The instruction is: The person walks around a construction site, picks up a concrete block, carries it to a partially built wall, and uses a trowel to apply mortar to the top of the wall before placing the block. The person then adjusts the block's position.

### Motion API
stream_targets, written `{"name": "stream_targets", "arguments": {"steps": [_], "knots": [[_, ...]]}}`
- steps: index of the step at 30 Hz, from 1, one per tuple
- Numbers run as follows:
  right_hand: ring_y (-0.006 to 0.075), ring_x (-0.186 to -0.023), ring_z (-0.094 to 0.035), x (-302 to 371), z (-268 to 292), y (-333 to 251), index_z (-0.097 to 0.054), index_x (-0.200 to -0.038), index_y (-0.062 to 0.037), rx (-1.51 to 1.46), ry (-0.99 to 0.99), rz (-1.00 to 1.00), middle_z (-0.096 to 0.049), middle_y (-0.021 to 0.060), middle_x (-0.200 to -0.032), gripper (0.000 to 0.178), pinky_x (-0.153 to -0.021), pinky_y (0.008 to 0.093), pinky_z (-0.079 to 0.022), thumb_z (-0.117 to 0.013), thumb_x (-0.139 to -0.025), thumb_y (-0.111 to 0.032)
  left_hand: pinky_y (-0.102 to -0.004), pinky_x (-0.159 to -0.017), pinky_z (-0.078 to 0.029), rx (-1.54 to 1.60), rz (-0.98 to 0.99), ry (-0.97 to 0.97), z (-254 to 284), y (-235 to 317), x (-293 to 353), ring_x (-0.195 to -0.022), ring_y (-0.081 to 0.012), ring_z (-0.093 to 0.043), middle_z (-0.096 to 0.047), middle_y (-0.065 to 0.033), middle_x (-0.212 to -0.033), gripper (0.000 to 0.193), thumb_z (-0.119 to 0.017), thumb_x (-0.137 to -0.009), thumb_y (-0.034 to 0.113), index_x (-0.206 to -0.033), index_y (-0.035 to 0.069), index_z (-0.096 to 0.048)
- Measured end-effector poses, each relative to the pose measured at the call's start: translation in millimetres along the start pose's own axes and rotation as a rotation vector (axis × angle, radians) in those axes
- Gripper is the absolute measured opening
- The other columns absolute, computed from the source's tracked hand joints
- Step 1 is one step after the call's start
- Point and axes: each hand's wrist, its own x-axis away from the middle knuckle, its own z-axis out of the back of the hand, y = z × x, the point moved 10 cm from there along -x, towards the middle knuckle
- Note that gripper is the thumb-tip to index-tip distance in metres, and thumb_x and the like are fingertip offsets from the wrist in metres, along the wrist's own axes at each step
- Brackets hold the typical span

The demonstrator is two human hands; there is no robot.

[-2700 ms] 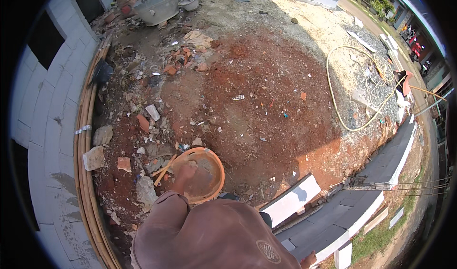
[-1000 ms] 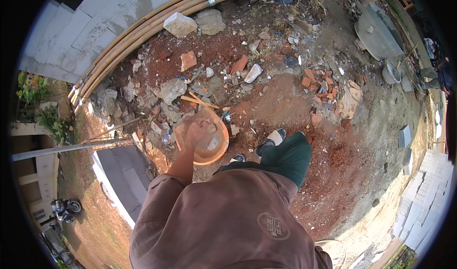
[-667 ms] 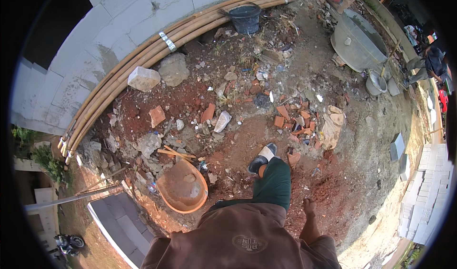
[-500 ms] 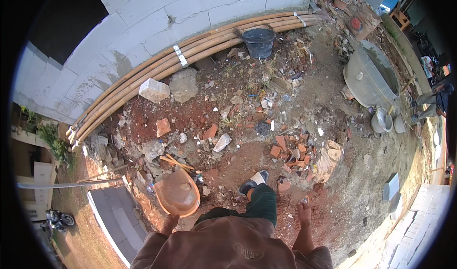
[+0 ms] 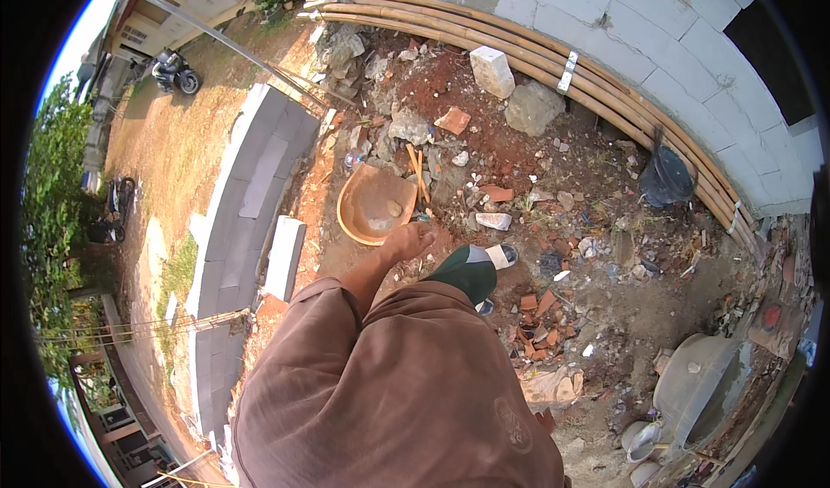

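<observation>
My left hand (image 5: 411, 242) hangs over the ground beside an orange basin (image 5: 343, 207), its fingers curled together with nothing visible in them. It looks apart from the basin's rim. The basin is shallow, dusty inside, and holds a small lump (image 5: 394, 209). Two orange-brown sticks (image 5: 418, 172) lie against its far right side. Only a bit of my right hand (image 5: 545, 420) shows past the brown shirt, near a crumpled tan sack (image 5: 553, 386); its fingers are mostly hidden.
Broken bricks (image 5: 538, 319) and stones litter the soil ahead. Bamboo poles (image 5: 519, 43) run along a block wall. A black bucket (image 5: 666, 178) stands by them, a large grey tub (image 5: 699, 386) at lower right. A low block wall (image 5: 226, 229) borders the left.
My view has turned left, swinging the scene round. My left hand has come forward, from behind the basin's near edge to its right. My right hand, earlier raised with something small, is now mostly hidden.
</observation>
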Motion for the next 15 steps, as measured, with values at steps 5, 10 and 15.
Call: {"name": "stream_targets", "arguments": {"steps": [5, 10, 15], "knots": [[0.0089, -0.053, -0.048, -0.2, -20.1, -96.1, -0.052, -0.093, -0.0105, -0.088, -0.125, 0.301, -0.053, 0.0006, -0.073, 0.025, -0.042, 0.0224, -0.031, -0.055, -0.087, -0.034, -0.0416, -0.080, -0.046, -0.365, 0.463, -0.152, -31.6, -194.9, 42.3, -0.094, -0.0329, -0.060, -0.063, -0.0210, -0.099, 0.043, -0.049, -0.088, 0.041, -0.102, 0.002, -0.060], [0.0120, -0.057, -0.051, 4.2, 26.1, -107.2, -0.054, -0.102, -0.0060, -0.222, -0.009, 0.276, -0.058, 0.0040, -0.082, 0.030, -0.046, 0.0244, -0.035, -0.055, -0.085, -0.031, -0.0410, -0.081, -0.046, -0.333, 0.285, -0.208, -99.7, -121.1, -83.2, -0.095, -0.0292, -0.061, -0.062, -0.0194, -0.101, 0.037, -0.045, -0.089, 0.034, -0.102, 0.002, -0.060], [0.0127, -0.051, -0.049, -85.9, 50.7, -11.2, -0.054, -0.097, -0.0088, -0.247, -0.032, -0.041, -0.058, 0.0039, -0.080, 0.025, -0.041, 0.0216, -0.031, -0.055, -0.085, -0.030, -0.0404, -0.082, -0.046, -0.321, -0.418, 0.196, -33.5, 142.3, -249.3, -0.095, -0.0256, -0.061, -0.062, -0.0178, -0.103, 0.032, -0.042, -0.090, 0.027, -0.101, 0.003, -0.059]]}}
